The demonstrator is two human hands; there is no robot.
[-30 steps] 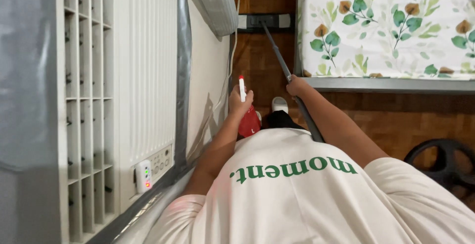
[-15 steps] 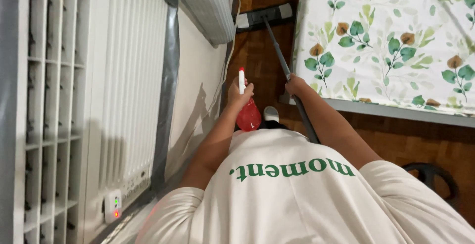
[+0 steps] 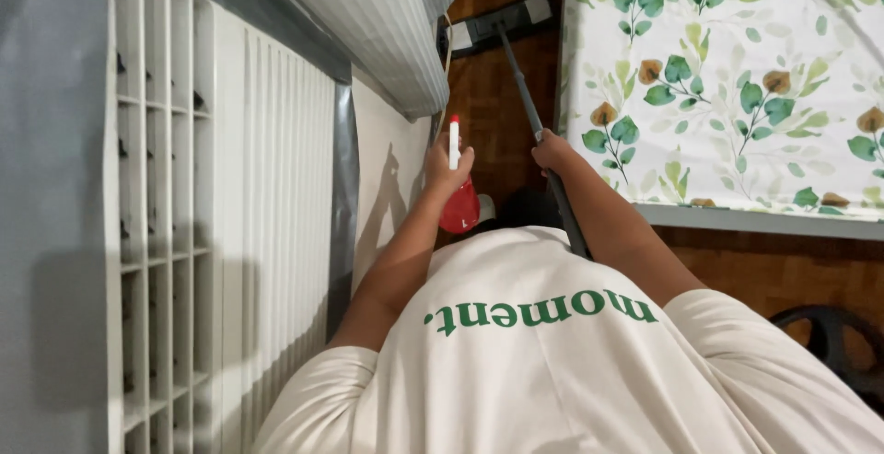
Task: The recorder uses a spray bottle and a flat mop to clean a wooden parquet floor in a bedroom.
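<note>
Currently both hands are occupied, seen from above over a cream T-shirt (image 3: 552, 362) with green lettering.

Left hand (image 3: 448, 167): fingers wrapped together around the neck of a red spray bottle (image 3: 459, 207). The white nozzle with its red tip stands up past the fingertips; the red body hangs below the palm, just above the shirt collar. Grip looks firm, though I cannot tell whether a finger rests on the trigger.

Right hand (image 3: 555, 152): fingers clamped on the dark mop handle (image 3: 520, 76), about midway along its visible length. Beyond the fingers the handle runs on to a flat mop head (image 3: 502, 21), grey-white, lying on the wooden parquet floor (image 3: 497, 113). Behind the fingers the handle passes close beside the forearm toward the shirt.

Surroundings: outboard of the left fingers, a white wall panel, then a white slatted unit (image 3: 276, 187) with grid vents. Beyond those fingers, a grey ribbed panel (image 3: 378, 21) overhangs. Outboard of the right fingers, a bed with a leaf-print sheet (image 3: 727, 86), its edge near the handle. A dark wheel-like object (image 3: 833, 343) sits well behind the right hand.

Risks, as judged:
- One-handed hold on a long handle: the mop head could twist or skid and knock the bed frame or the ribbed panel.
- Nozzle points up and away near the wall; an accidental squeeze could wet the wall panel or the vents.
- Wet parquet underfoot could cause a slip.
- Bottle held by the neck alone could slide if the fingers are damp.
</note>
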